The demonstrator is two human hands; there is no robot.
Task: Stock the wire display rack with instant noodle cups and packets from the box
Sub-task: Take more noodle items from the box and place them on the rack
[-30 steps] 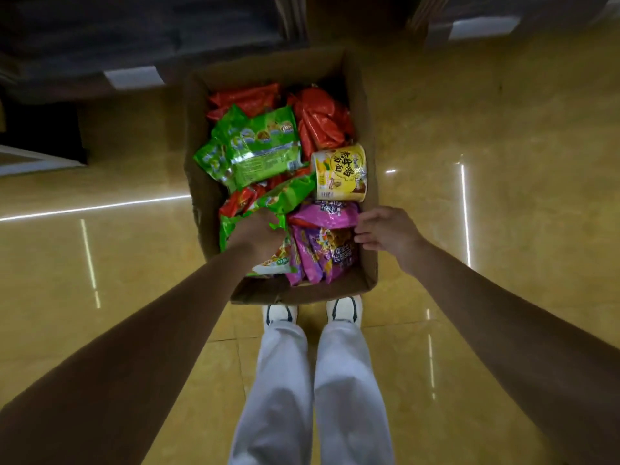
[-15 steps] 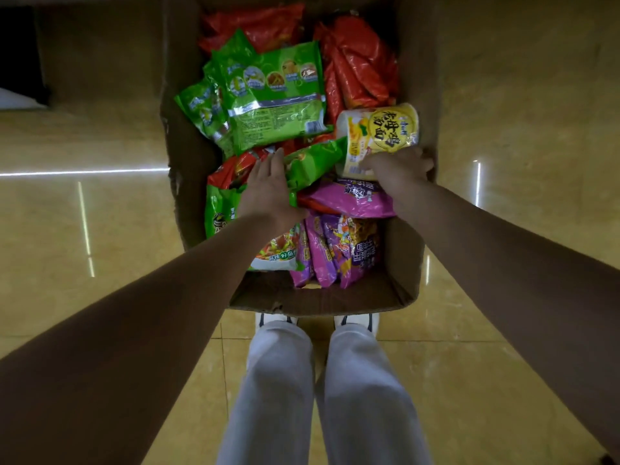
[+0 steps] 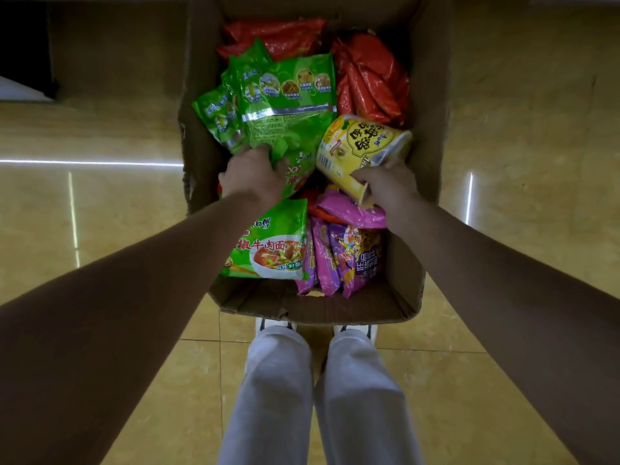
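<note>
Two hands reach into the open cardboard box on the tiled floor. Right hand has its fingers curled round the yellow noodle cup, tilted on its side above the purple packets. Left hand grips the lower edge of a green packet at the box's middle. Red packets lie at the far end.

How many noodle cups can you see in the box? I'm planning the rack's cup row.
1. A yellow noodle cup lies tilted in the right hand, on the box's right side. Others may be hidden under packets.
</note>
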